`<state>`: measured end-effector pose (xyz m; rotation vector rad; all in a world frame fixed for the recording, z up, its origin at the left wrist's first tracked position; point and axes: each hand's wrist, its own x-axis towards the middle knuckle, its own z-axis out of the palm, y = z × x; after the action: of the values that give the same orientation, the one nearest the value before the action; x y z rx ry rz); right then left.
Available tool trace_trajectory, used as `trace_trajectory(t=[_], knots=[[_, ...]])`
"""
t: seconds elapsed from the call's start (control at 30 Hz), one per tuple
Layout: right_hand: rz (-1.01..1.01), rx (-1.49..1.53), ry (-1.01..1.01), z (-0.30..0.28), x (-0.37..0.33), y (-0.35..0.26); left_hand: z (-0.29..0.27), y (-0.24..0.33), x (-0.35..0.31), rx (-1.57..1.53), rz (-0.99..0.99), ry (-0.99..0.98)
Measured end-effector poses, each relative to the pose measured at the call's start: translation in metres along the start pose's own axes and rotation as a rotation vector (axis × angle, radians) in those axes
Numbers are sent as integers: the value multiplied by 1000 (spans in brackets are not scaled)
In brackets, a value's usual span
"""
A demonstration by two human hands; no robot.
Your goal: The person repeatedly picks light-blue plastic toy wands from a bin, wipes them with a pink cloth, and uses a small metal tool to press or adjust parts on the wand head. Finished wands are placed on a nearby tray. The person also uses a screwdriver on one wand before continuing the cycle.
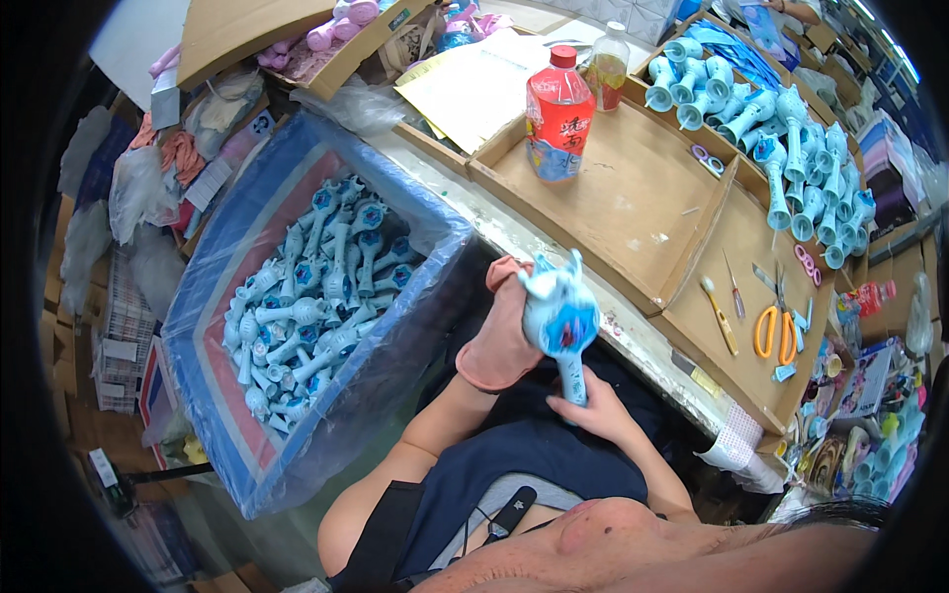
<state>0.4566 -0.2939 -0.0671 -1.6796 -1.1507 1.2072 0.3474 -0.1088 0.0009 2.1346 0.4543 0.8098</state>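
A light-blue plastic toy wand [561, 318] is held upright between my two hands, its crown-like head uppermost with a dark blue and red emblem on the front. My left hand [502, 331], in a pink glove, closes on the head from the left side; its fingertips are partly hidden behind the toy. Bare and lower down, my right hand [601, 407] wraps round the narrow handle. Many similar light-blue wands [321, 287] lie heaped in the large striped bin [203, 296] to my left.
On the bench ahead stands a cardboard tray [618, 232], with a red-capped bottle [560, 119] and a clear bottle [607, 69] at its far end. Orange-handled scissors [774, 331] and a yellow toothbrush [720, 316] lie to the right, near piled light-blue parts [813, 178].
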Motion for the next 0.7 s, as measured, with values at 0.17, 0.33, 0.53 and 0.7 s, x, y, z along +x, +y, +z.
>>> trace_trajectory(t=[0.17,0.33,0.53,0.7], knots=[[-157,-103,288,12,31,42,11,16,-10,141,232,-77],[-192,-140,292,19,42,76,-10,34,-19,873,231,-220],[-161,-108,302,19,42,64,1,22,-18,-575,-95,-359],[-175,-315,390,16,28,34,11,13,-22,-1130,-410,34]])
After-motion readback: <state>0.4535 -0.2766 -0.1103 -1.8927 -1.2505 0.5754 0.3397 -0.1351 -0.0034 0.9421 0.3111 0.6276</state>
